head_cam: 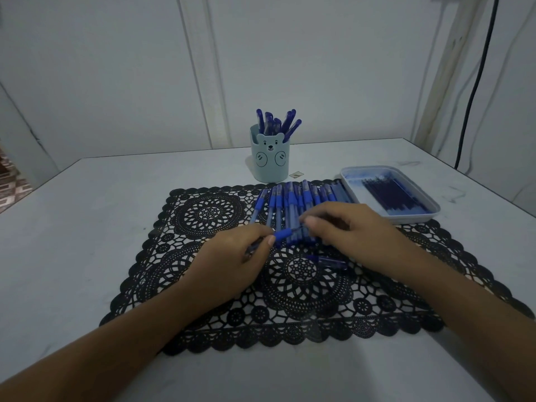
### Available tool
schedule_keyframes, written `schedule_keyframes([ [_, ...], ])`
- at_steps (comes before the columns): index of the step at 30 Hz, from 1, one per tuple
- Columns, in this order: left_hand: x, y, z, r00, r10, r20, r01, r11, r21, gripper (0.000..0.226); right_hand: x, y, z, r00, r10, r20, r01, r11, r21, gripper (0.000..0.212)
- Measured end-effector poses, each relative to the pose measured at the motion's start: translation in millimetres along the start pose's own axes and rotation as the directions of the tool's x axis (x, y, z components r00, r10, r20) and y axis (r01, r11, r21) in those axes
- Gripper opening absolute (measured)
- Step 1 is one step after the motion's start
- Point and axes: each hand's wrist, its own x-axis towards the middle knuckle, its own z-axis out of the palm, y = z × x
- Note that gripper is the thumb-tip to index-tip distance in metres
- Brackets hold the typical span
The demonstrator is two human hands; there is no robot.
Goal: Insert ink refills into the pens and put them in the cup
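- One bear-faced cup (pixel 270 161) at the mat's far edge; about seven capped pens (pixel 278 123) upright inside
- Row of roughly ten pens (pixel 293 198) flat on the black lace mat (pixel 203 216)
- One tray (pixel 417 219), right; dark refills (pixel 391 195) inside, too blurred to count
- Left hand (pixel 240 256) and right hand (pixel 342 227) both pinching one pen (pixel 285 234); one loose cap (pixel 327 260) beneath

A pale blue bear-faced cup (pixel 270 161) stands upright, holding blue pens (pixel 279 123). Just in front of the cup lies a row of blue pens (pixel 293 204); dark refills (pixel 391 197) lie to its right.
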Motion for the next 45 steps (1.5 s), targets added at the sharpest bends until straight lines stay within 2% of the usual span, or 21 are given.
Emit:
schedule_keyframes([
  [2, -0.2, 0.4, 0.1, 1.0, -0.005, 0.014, 0.005, 1.0, 0.024, 0.033, 0.1, -0.8, 3.2, 0.999, 0.002, 0.035, -0.004, 0.998, 0.065, 0.008],
  [5, -0.7, 0.4, 0.0, 0.999, -0.027, 0.02, 0.026, 0.999, 0.033, 0.035, 2.2, 4.5, -3.3, 0.998, 0.068, -0.001, -0.067, 0.991, 0.117, 0.011],
  [6, -0.5, 0.0, 0.1, 0.999, -0.04, 0.012, 0.04, 0.999, 0.022, 0.035, 3.5, 7.3, -7.9, 0.994, 0.108, -0.019, -0.102, 0.978, 0.181, 0.011],
  [7, -0.5, -0.6, 0.1, 0.998, -0.062, 0.002, 0.062, 0.998, 0.004, 0.033, 5.2, 11.4, -12.3, 0.986, 0.159, -0.045, -0.139, 0.945, 0.295, 0.012],
  [10, 0.3, -1.8, 0.6, 0.982, -0.188, -0.011, 0.188, 0.982, -0.027, 0.02, 13.3, 23.7, -25.5, 0.92, 0.353, -0.172, -0.152, 0.724, 0.673, 0.018],
  [12, 0.2, -1.9, 1.0, 0.968, -0.249, -0.011, 0.249, 0.968, -0.025, 0.014, 17.3, 30.3, -34.3, 0.814, 0.475, -0.335, -0.084, 0.667, 0.74, 0.019],
  [14, 0.4, -1.2, 0.7, 0.96, -0.279, -0.008, 0.278, 0.96, -0.029, 0.013, 18.8, 39.9, -39.8, 0.694, 0.495, -0.523, -0.042, 0.753, 0.657, 0.016],
  [16, 1.0, -0.7, 0.2, 0.955, -0.296, -0.007, 0.295, 0.954, -0.044, 0.014, 16.7, 49.2, -38.5, 0.635, 0.358, -0.685, -0.087, 0.914, 0.397, 0.008],
  [17, 1.3, -0.5, -0.1, 0.952, -0.305, -0.005, 0.304, 0.951, -0.054, 0.014, 15.2, 52.0, -35.2, 0.643, 0.255, -0.722, -0.123, 0.965, 0.231, 0.006],
  [19, 1.4, -0.3, -0.6, 0.949, -0.316, -0.001, 0.315, 0.947, -0.066, 0.014, 13.8, 54.9, -25.5, 0.702, 0.068, -0.709, -0.153, 0.987, -0.057, 0.008],
  [22, 1.4, 0.6, -1.1, 0.95, -0.311, 0.001, 0.311, 0.948, -0.073, 0.015, 16.9, 58.5, -15.6, 0.79, -0.067, -0.61, -0.142, 0.947, -0.288, 0.009],
  [24, 1.4, 1.1, -1.6, 0.951, -0.308, 0.0, 0.307, 0.949, -0.078, 0.018, 18.1, 62.8, -13.5, 0.843, -0.048, -0.536, -0.188, 0.907, -0.377, 0.011],
  [27, 1.6, 2.0, -2.3, 0.953, -0.302, 0.01, 0.302, 0.95, -0.08, 0.022, 16.1, 66.0, -13.4, 0.909, 0.082, -0.408, -0.297, 0.815, -0.498, 0.021],
  [29, 1.7, 2.4, -2.6, 0.953, -0.302, 0.02, 0.303, 0.95, -0.08, 0.021, 15.7, 66.5, -15.2, 0.929, 0.13, -0.346, -0.31, 0.782, -0.54, 0.03],
  [31, 1.5, 2.3, -2.7, 0.952, -0.304, 0.023, 0.305, 0.949, -0.08, 0.02, 16.8, 68.0, -18.6, 0.929, 0.16, -0.335, -0.32, 0.801, -0.506, 0.035],
  [34, 1.3, 1.8, -2.2, 0.953, -0.303, 0.019, 0.304, 0.95, -0.073, 0.017, 20.7, 71.9, -27.7, 0.895, 0.138, -0.425, -0.328, 0.848, -0.415, 0.03],
  [36, 1.2, 1.1, -1.7, 0.954, -0.301, 0.019, 0.301, 0.951, -0.07, 0.017, 24.3, 75.8, -36.1, 0.86, 0.152, -0.487, -0.386, 0.818, -0.426, 0.022],
  [40, 1.6, -0.2, -0.3, 0.954, -0.3, 0.012, 0.3, 0.952, -0.063, 0.014, 31.2, 87.9, -49.4, 0.809, 0.315, -0.495, -0.552, 0.698, -0.457, 0.018],
  [45, 1.8, -0.3, -0.6, 0.955, -0.297, 0.016, 0.297, 0.953, -0.06, 0.015, 41.2, 104.5, -53.4, 0.78, 0.468, -0.415, -0.618, 0.682, -0.391, 0.017],
])
